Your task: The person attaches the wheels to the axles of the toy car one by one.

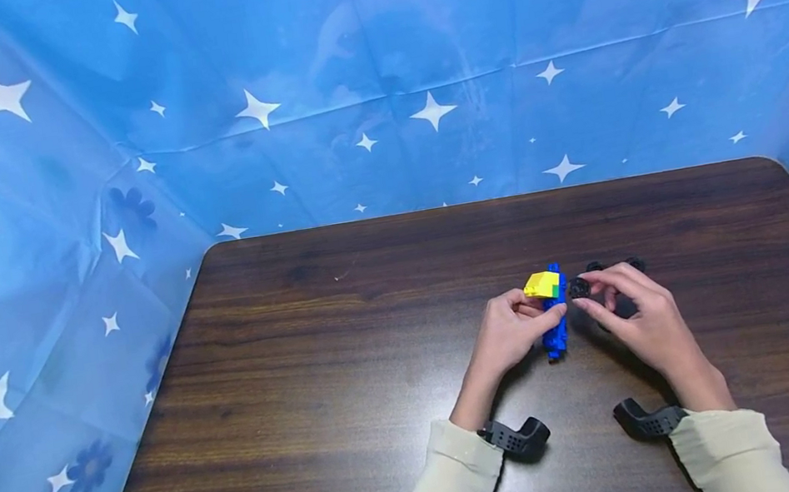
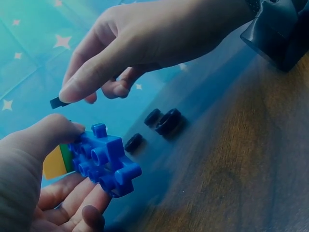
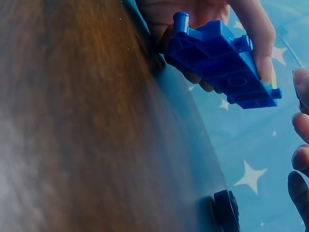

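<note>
My left hand [image 1: 507, 333] grips a blue toy car base [image 1: 557, 334] with round pegs along its sides. A yellow sloped brick [image 1: 541, 285] and a green brick [image 1: 556, 290] are joined to it. In the right wrist view the hollow underside of the base [image 3: 219, 67] faces the camera. Just to its right, my right hand [image 1: 645, 313] pinches a small black toy wheel [image 1: 579, 288] between thumb and fingertips. In the left wrist view this wheel [image 2: 59, 102] appears edge-on, above the left thumb and apart from the base.
Several more black wheels lie on the dark wooden table [image 1: 309, 392], partly behind the right hand; one wheel [image 2: 169, 123] stands out in the left wrist view. A blue star-patterned cloth [image 1: 342, 85] borders the table's back and sides. Black wrist mounts [image 1: 519, 440] sit at both cuffs.
</note>
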